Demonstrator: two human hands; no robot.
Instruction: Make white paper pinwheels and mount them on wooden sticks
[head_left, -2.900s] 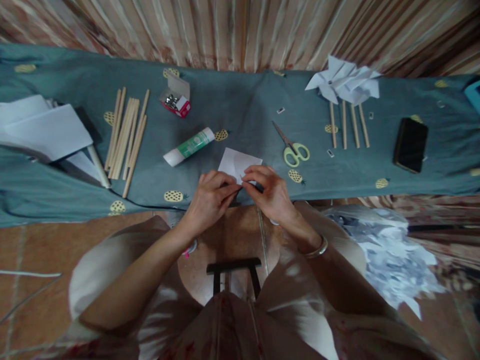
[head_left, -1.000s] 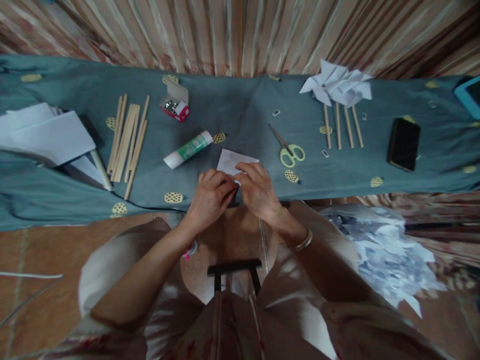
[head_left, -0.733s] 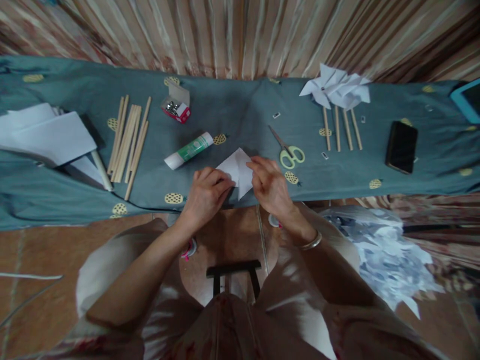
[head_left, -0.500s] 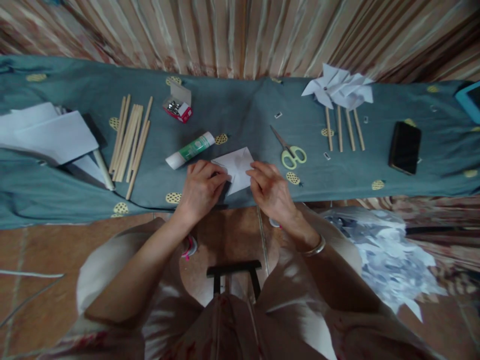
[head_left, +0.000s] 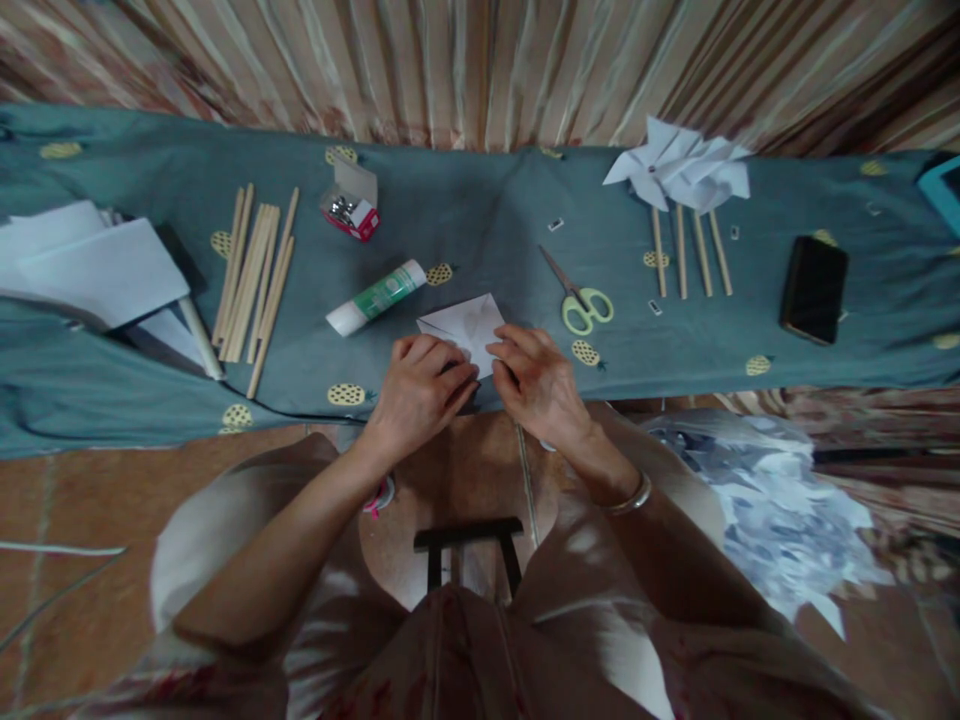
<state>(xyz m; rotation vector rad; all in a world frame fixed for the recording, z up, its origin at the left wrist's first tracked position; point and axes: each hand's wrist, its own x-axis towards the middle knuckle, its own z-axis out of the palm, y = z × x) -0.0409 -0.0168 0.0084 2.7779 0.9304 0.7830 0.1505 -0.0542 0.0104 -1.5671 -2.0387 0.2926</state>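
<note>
A small square of white paper (head_left: 466, 318) with crease lines lies near the front edge of the cloth-covered table. My left hand (head_left: 424, 385) is closed at its near-left edge, thumb and fingers together, covering that corner. At the right edge, my right hand (head_left: 538, 385) grips the paper between curled fingers and thumb. Just beyond my left hand lies a glue stick (head_left: 379, 297) with a green label. Scissors (head_left: 577, 295) with pale green handles rest to the right of the paper, points away from me.
Wooden sticks (head_left: 255, 285) and a stack of white paper (head_left: 105, 265) lie on the left. An opened red box (head_left: 351, 208) holds small metal pieces. White paper pinwheels (head_left: 679, 170) on sticks and a black phone (head_left: 814, 290) lie on the right. A bag of paper scraps (head_left: 772, 510) sits below.
My left hand has slid right and slightly toward me along the near edge of the paper, covering more of its lower corner. My right hand has shifted slightly left over the paper.
</note>
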